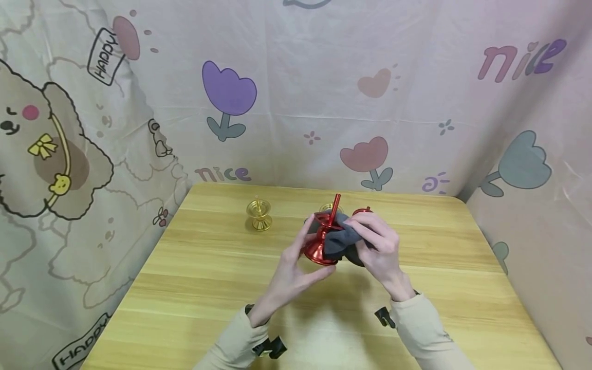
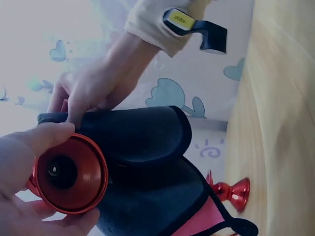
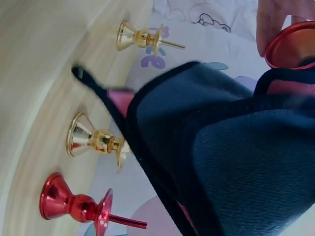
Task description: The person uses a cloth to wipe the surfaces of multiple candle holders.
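My left hand (image 1: pixel 291 272) holds a shiny red candlestick (image 1: pixel 316 250) off the table, thumb and fingers around its flared base. Its thin stem points up with a slight tilt in the head view. The left wrist view looks into the hollow underside of the base (image 2: pixel 91 169). My right hand (image 1: pixel 381 246) pinches a dark blue-grey cloth (image 1: pixel 339 240) against the candlestick's right side. In the right wrist view the folded cloth (image 3: pixel 246 157) shows black edging and a pink underside, and it hides most of the candlestick.
A gold candlestick (image 1: pixel 261 222) stands upright at the back left of the wooden table (image 1: pixel 208 288). Behind the hands are another gold candlestick (image 3: pixel 91 137) and a second red candlestick (image 3: pixel 74 204), both largely hidden in the head view. Printed curtains (image 1: pixel 287 77) surround the table.
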Demonstrator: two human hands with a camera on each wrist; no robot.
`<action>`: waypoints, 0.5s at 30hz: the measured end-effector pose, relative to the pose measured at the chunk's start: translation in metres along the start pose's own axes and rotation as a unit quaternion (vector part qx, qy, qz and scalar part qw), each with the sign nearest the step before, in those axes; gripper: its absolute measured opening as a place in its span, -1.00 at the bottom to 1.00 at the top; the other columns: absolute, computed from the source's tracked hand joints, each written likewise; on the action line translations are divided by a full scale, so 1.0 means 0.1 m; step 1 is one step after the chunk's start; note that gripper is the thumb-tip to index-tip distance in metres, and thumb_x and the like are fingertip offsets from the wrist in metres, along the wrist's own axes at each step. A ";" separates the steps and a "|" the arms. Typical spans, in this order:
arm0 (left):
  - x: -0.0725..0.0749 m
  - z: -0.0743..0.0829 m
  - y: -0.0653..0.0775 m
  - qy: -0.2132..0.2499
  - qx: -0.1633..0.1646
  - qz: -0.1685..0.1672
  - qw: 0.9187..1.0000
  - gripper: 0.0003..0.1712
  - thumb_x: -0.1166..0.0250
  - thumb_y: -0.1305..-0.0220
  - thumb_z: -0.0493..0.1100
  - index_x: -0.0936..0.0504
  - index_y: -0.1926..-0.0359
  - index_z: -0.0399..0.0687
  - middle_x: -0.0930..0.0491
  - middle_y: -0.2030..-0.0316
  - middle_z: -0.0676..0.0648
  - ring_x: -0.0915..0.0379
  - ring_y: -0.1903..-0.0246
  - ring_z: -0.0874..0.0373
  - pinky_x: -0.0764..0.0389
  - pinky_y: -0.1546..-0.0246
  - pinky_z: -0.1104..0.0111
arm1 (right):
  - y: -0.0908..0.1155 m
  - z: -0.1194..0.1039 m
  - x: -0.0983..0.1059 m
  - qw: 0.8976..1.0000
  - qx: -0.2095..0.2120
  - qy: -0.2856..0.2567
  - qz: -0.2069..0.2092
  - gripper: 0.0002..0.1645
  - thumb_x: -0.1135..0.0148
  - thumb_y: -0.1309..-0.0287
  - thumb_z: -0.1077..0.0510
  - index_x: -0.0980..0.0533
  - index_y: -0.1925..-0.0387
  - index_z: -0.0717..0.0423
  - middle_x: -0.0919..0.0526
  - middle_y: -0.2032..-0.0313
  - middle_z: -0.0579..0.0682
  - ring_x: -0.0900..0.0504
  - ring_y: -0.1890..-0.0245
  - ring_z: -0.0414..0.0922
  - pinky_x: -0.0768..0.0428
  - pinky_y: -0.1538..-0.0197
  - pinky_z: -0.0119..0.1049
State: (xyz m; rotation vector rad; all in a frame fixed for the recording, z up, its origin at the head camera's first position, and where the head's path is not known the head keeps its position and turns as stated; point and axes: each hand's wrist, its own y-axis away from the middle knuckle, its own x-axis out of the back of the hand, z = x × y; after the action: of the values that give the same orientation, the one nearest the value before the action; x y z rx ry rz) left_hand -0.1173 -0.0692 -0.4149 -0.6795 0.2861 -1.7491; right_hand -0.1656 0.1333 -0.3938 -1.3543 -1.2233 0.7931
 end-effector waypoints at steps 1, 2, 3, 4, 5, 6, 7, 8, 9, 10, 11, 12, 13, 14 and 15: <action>0.01 0.00 0.00 0.029 0.012 -0.006 0.999 0.23 -0.55 -0.05 -0.31 0.01 -0.61 0.14 -0.63 -0.14 -0.23 -0.62 -0.13 0.01 -0.62 -0.22 0.25 | -0.01 0.00 0.00 1.000 0.005 -0.004 -0.002 -0.83 -0.20 -0.12 0.47 -0.70 0.32 0.41 -0.70 0.33 0.28 -0.64 0.25 0.12 -0.62 -0.10 -0.36; 0.02 -0.01 0.00 0.058 0.019 -0.013 0.998 0.23 -0.53 -0.06 -0.33 0.01 -0.61 0.17 -0.62 -0.15 -0.25 -0.60 -0.15 0.01 -0.61 -0.24 0.27 | -0.02 0.00 0.00 1.000 0.009 -0.013 -0.003 -0.84 -0.21 -0.18 0.43 -0.70 0.31 0.42 -0.70 0.32 0.28 -0.64 0.24 0.11 -0.62 -0.11 -0.35; 0.03 -0.02 0.01 0.088 0.029 -0.022 0.995 0.23 -0.51 -0.07 -0.35 0.02 -0.61 0.20 -0.60 -0.15 -0.27 -0.59 -0.16 0.03 -0.60 -0.24 0.28 | -0.02 0.00 0.00 1.000 0.013 -0.025 -0.003 -0.83 -0.22 -0.23 0.39 -0.70 0.31 0.43 -0.69 0.32 0.29 -0.64 0.23 0.10 -0.62 -0.11 -0.33; 0.04 -0.02 0.01 0.120 0.036 -0.032 0.992 0.22 -0.48 -0.09 -0.38 0.03 -0.61 0.22 -0.59 -0.16 -0.31 -0.58 -0.17 0.06 -0.60 -0.24 0.29 | -0.02 0.01 0.00 0.999 0.016 -0.042 -0.002 -0.82 -0.22 -0.25 0.38 -0.69 0.31 0.45 -0.69 0.32 0.30 -0.64 0.22 0.09 -0.62 -0.12 -0.32; 0.06 -0.02 0.01 0.151 0.040 -0.045 0.987 0.21 -0.46 -0.10 -0.40 0.05 -0.61 0.21 -0.57 -0.16 -0.35 -0.56 -0.18 0.10 -0.60 -0.24 0.30 | -0.01 0.02 0.00 0.998 0.016 -0.061 0.000 -0.83 -0.22 -0.23 0.41 -0.68 0.31 0.47 -0.68 0.31 0.32 -0.64 0.21 0.07 -0.62 -0.12 -0.31; 0.07 -0.03 0.00 0.180 0.041 -0.057 0.981 0.20 -0.44 -0.12 -0.41 0.06 -0.61 0.18 -0.55 -0.16 -0.40 -0.56 -0.17 0.14 -0.61 -0.23 0.31 | -0.01 0.03 0.00 0.997 0.015 -0.080 0.004 -0.85 -0.21 -0.20 0.44 -0.68 0.32 0.50 -0.67 0.31 0.33 -0.64 0.19 0.06 -0.63 -0.12 -0.31; 0.08 -0.03 0.00 0.206 0.041 -0.070 0.975 0.20 -0.43 -0.13 -0.42 0.08 -0.62 0.16 -0.52 -0.16 -0.46 -0.56 -0.17 0.19 -0.61 -0.22 0.33 | 0.00 0.04 0.00 0.995 0.013 -0.099 0.008 -0.86 -0.20 -0.13 0.50 -0.67 0.33 0.52 -0.67 0.32 0.34 -0.64 0.18 0.05 -0.63 -0.13 -0.30; 0.10 -0.03 0.00 0.225 0.042 -0.080 0.970 0.19 -0.41 -0.13 -0.43 0.09 -0.62 0.12 -0.50 -0.15 -0.51 -0.56 -0.15 0.22 -0.62 -0.21 0.34 | 0.00 0.04 0.00 0.993 0.012 -0.115 0.013 -0.85 -0.17 -0.07 0.55 -0.66 0.35 0.54 -0.66 0.32 0.36 -0.65 0.18 0.04 -0.63 -0.13 -0.29; 0.10 -0.03 -0.01 0.240 0.046 -0.089 0.966 0.19 -0.40 -0.14 -0.44 0.09 -0.62 0.12 -0.49 -0.15 -0.53 -0.56 -0.15 0.26 -0.63 -0.20 0.35 | 0.01 0.05 0.00 0.991 0.012 -0.128 0.018 -0.83 -0.16 -0.01 0.59 -0.65 0.36 0.56 -0.65 0.33 0.37 -0.65 0.17 0.04 -0.64 -0.13 -0.28; 0.11 -0.03 -0.01 0.248 0.045 -0.098 0.963 0.18 -0.39 -0.15 -0.44 0.10 -0.62 0.08 -0.47 -0.15 -0.56 -0.55 -0.14 0.28 -0.63 -0.19 0.36 | 0.01 0.05 0.01 0.990 0.011 -0.138 0.022 -0.79 -0.13 0.06 0.63 -0.64 0.37 0.58 -0.65 0.34 0.38 -0.65 0.16 0.04 -0.64 -0.13 -0.27; 0.11 -0.02 -0.02 0.247 0.047 -0.102 0.962 0.18 -0.39 -0.16 -0.44 0.11 -0.62 0.06 -0.47 -0.16 -0.56 -0.56 -0.14 0.29 -0.62 -0.19 0.36 | 0.02 0.05 0.01 0.990 0.010 -0.142 0.025 -0.76 -0.11 0.11 0.64 -0.64 0.38 0.58 -0.64 0.34 0.39 -0.65 0.16 0.04 -0.64 -0.13 -0.27; 0.11 -0.01 -0.02 0.241 0.050 -0.103 0.964 0.18 -0.39 -0.16 -0.44 0.12 -0.62 0.09 -0.48 -0.16 -0.54 -0.56 -0.14 0.28 -0.63 -0.19 0.37 | 0.02 0.05 0.01 0.989 0.011 -0.142 0.028 -0.77 -0.10 0.11 0.64 -0.64 0.39 0.59 -0.64 0.35 0.39 -0.65 0.16 0.05 -0.64 -0.13 -0.26; 0.10 -0.01 -0.02 0.227 0.051 -0.101 0.967 0.19 -0.39 -0.17 -0.44 0.13 -0.63 0.10 -0.49 -0.17 -0.52 -0.56 -0.14 0.26 -0.63 -0.18 0.36 | 0.03 0.05 0.01 0.990 0.013 -0.138 0.029 -0.78 -0.10 0.11 0.64 -0.64 0.40 0.59 -0.64 0.36 0.39 -0.65 0.17 0.06 -0.64 -0.12 -0.26; 0.09 0.00 -0.02 0.207 0.053 -0.097 0.972 0.20 -0.39 -0.16 -0.43 0.13 -0.63 0.12 -0.52 -0.17 -0.48 -0.57 -0.13 0.23 -0.64 -0.17 0.35 | 0.04 0.06 0.01 0.991 0.016 -0.132 0.030 -0.81 -0.12 0.07 0.62 -0.64 0.40 0.58 -0.64 0.36 0.39 -0.65 0.18 0.07 -0.64 -0.13 -0.25; 0.08 0.00 -0.02 0.183 0.049 -0.091 0.978 0.20 -0.40 -0.17 -0.41 0.14 -0.63 0.14 -0.54 -0.17 -0.43 -0.59 -0.12 0.21 -0.65 -0.15 0.34 | 0.04 0.06 0.01 0.992 0.017 -0.124 0.030 -0.81 -0.13 0.07 0.62 -0.64 0.41 0.57 -0.64 0.36 0.38 -0.65 0.18 0.07 -0.64 -0.12 -0.26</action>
State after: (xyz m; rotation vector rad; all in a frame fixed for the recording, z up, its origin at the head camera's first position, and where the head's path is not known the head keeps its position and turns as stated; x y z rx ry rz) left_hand -0.1203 -0.0762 -0.4115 -0.3144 0.3954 -2.0488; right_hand -0.1703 0.1362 -0.3991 -1.2963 -1.3595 1.0447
